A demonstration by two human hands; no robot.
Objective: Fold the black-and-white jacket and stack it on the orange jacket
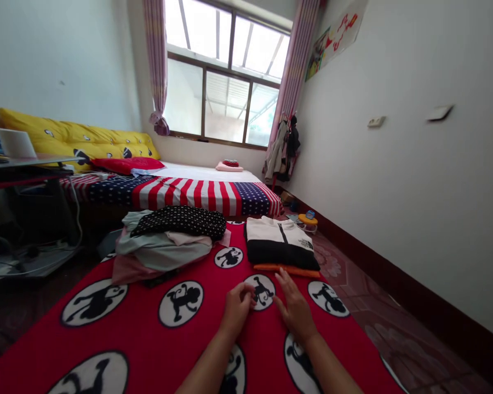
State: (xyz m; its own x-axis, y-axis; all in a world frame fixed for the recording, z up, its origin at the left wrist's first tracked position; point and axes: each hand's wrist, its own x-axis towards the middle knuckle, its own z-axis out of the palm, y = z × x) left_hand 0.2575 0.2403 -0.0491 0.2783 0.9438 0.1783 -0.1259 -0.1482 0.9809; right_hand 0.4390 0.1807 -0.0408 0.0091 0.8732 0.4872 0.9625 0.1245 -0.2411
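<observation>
L hand (237, 309) loosely curled, R hand (296, 313) open flat — both empty, on red monkey-print blanket (139, 350). Folded jacket (280, 243) just ahead.

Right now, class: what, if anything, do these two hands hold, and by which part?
Nothing is held. The left hand is loosely curled over the red monkey-print blanket; the right hand lies open, its fingers near an orange strip.

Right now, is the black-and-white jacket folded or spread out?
Folded: the jacket lies as a flat, squared stack on the red blanket, with no sleeves spread out.
</observation>
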